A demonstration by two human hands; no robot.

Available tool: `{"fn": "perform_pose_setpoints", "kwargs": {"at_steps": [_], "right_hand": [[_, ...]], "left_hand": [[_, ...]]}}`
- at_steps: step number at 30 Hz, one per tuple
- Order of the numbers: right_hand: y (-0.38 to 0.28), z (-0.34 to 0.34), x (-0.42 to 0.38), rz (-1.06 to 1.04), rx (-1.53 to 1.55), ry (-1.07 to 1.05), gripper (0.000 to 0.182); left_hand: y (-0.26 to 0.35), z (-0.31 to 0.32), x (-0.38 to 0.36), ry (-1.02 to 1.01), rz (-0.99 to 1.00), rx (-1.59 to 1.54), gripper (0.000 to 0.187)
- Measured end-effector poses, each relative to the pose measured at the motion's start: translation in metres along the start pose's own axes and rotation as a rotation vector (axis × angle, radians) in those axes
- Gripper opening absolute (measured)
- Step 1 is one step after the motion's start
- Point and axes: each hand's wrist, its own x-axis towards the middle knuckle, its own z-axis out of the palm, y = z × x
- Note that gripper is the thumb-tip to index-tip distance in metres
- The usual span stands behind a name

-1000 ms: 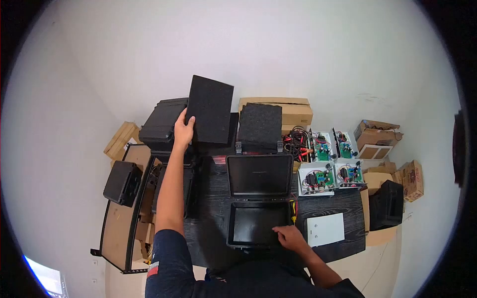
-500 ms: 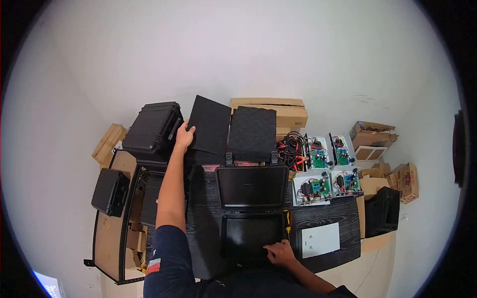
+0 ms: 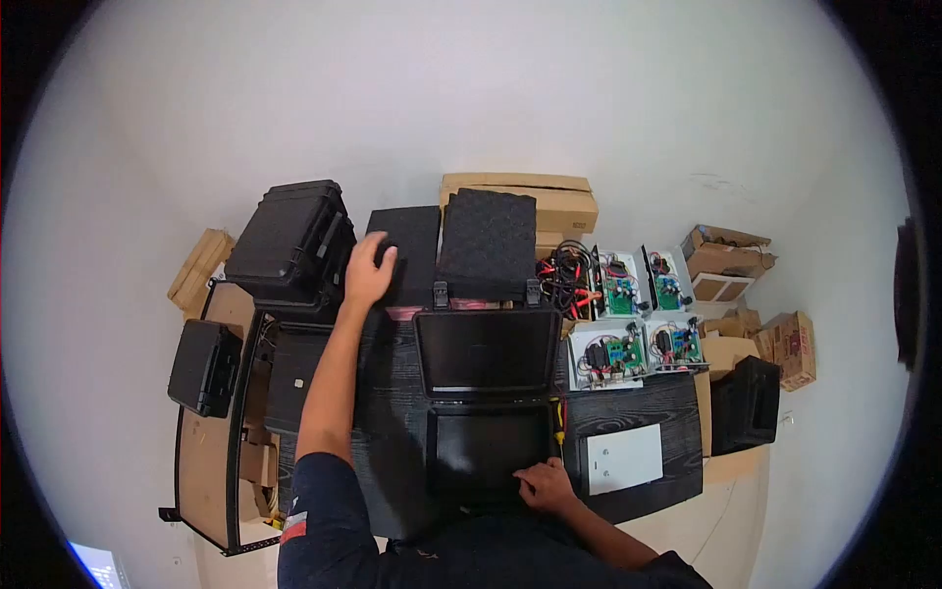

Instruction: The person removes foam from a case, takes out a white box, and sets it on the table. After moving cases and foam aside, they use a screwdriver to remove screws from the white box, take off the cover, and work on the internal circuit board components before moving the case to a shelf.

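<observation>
The black sheet (image 3: 412,234), held raised earlier, lay at far left, freeing the left hand (image 3: 369,272), spread by its edge; the right hand (image 3: 547,485), grip unclear, was at the open case's (image 3: 473,442) right side.

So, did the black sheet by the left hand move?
Yes, the black sheet came down: its top was higher in view than the cardboard box behind the table, and now it sits lower than the box's top.

I can lift my left hand (image 3: 370,272) freely. The tall black case (image 3: 280,236) blocks its left, the dark stack (image 3: 489,240) its right.
</observation>
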Motion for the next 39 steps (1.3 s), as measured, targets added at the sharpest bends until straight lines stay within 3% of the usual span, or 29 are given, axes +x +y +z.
{"fn": "perform_pose_setpoints", "kwargs": {"at_steps": [3, 5, 6, 10, 13, 14, 17, 19, 21, 24, 27, 28, 31, 33, 36, 39], "right_hand": [[-0.001, 0.000, -0.001, 0.008, 0.005, 0.001, 0.025], [-0.003, -0.002, -0.002, -0.006, 0.041, 0.036, 0.026], [-0.005, -0.004, 0.000, -0.021, 0.069, 0.069, 0.027], [-0.019, -0.032, 0.012, -0.010, 0.045, 0.215, 0.036], [-0.007, -0.027, 0.006, 0.201, 0.214, 0.560, 0.040], [0.005, -0.019, 0.002, 0.372, 0.452, 0.605, 0.033], [0.035, -0.019, -0.008, 0.545, 1.004, 0.575, 0.028], [0.035, -0.037, -0.017, 0.636, 1.023, 0.397, 0.033], [0.035, -0.039, -0.029, 0.729, 1.128, 0.227, 0.044], [0.028, -0.025, -0.041, 0.594, 0.900, 0.120, 0.079], [-0.013, -0.057, -0.032, 0.423, 0.452, -0.167, 0.111], [-0.016, -0.054, -0.030, 0.394, 0.579, -0.160, 0.127], [-0.026, -0.047, -0.031, 0.326, 0.226, -0.198, 0.127], [-0.029, -0.045, -0.029, 0.372, 0.161, -0.215, 0.125], [-0.021, -0.029, -0.037, 0.365, 0.109, -0.159, 0.120], [-0.005, -0.003, -0.050, 0.355, 0.089, -0.099, 0.115]], "left_hand": [[0.046, 0.002, -0.031, -0.285, -0.009, -0.340, 0.041], [0.070, 0.005, -0.056, -0.375, -0.021, -0.390, 0.044], [0.093, -0.004, -0.065, -0.501, -0.272, -0.407, 0.047], [0.127, -0.022, -0.097, -0.292, -0.200, -0.501, 0.049], [0.165, -0.061, -0.131, -0.288, -0.207, -0.500, 0.041], [0.168, -0.070, -0.153, -0.290, -0.083, -0.450, 0.036], [0.184, -0.110, -0.225, -0.350, 0.190, -0.336, 0.028], [0.177, -0.119, -0.281, -0.436, 0.355, -0.243, 0.030], [0.170, -0.123, -0.330, -0.713, 0.500, -0.019, 0.033], [0.172, -0.129, -0.376, -0.771, 0.559, 0.051, 0.037], [0.167, -0.120, -0.405, -0.809, 0.508, 0.082, 0.043], [0.167, -0.118, -0.406, -0.856, 0.499, 0.112, 0.047], [0.171, -0.116, -0.400, -0.944, 0.424, 0.109, 0.061], [0.175, -0.119, -0.393, -0.934, 0.313, -0.012, 0.074], [0.160, -0.105, -0.399, -0.878, 0.204, 0.104, 0.089], [0.154, -0.095, -0.397, -0.820, 0.102, -0.007, 0.091]]}}
